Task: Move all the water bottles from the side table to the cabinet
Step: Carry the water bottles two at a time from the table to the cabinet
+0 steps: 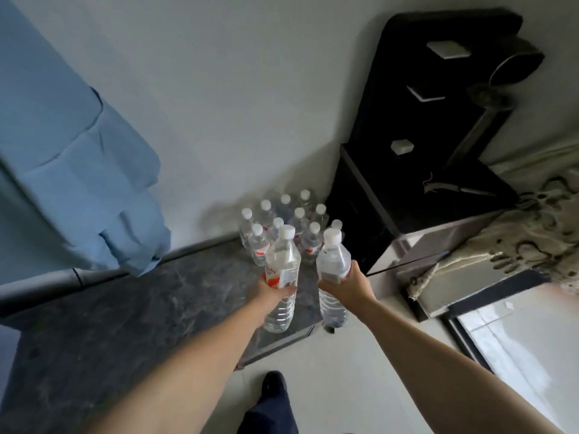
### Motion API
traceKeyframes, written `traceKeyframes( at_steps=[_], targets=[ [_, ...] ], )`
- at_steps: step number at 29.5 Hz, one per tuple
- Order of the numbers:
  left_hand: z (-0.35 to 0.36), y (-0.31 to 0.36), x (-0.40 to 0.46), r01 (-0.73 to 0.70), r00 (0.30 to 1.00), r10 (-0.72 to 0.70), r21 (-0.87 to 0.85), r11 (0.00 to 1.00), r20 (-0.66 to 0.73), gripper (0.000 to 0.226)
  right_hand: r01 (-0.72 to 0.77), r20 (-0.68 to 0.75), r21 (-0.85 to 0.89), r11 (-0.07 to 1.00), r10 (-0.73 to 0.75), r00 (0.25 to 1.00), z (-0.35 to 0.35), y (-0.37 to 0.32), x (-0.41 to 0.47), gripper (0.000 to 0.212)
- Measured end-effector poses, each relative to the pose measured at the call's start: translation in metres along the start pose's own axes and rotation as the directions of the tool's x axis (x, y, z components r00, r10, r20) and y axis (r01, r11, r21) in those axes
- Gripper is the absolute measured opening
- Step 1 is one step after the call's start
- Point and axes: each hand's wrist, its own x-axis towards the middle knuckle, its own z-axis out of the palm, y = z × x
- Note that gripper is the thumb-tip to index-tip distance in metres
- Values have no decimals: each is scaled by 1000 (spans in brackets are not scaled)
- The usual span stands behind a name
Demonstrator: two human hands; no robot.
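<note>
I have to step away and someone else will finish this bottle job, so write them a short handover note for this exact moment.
Left hand: grips one water bottle round its label, upright.
Right hand: grips a second bottle the same way.
Both held bottles hang over the near right corner of the dark marble-patterned surface.
A cluster of bottles stands at that surface's far corner by the wall, beside the black unit.
Done or left: cannot tell whether the held pair was just lifted from the cluster or is about to join it; no other bottles are in view.
</note>
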Motion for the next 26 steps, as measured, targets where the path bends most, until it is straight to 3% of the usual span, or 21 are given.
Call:
traceKeyframes(
  at_steps=[6, 15, 19, 26],
  targets=[
    [14, -18, 74, 52, 985, -71, -120, 991, -160, 52, -51, 57, -25, 998, 52, 997, 50, 9, 78, 70],
    [53, -69, 178, 66, 945, -183, -391, 918, -270, 46, -98, 84, 92, 991, 90, 992, 119, 50, 168, 67],
    [67, -74, 207, -8, 929, -124, -355, 935, -348, 61, -74, 113, 104, 992, 63, 992, 139, 56, 195, 67],
    [78, -84, 247, -73, 897, -44, -245, 967, -441, 59, -41, 80, 129, 991, 31, 996, 168, 66, 219, 72]
  ],
)
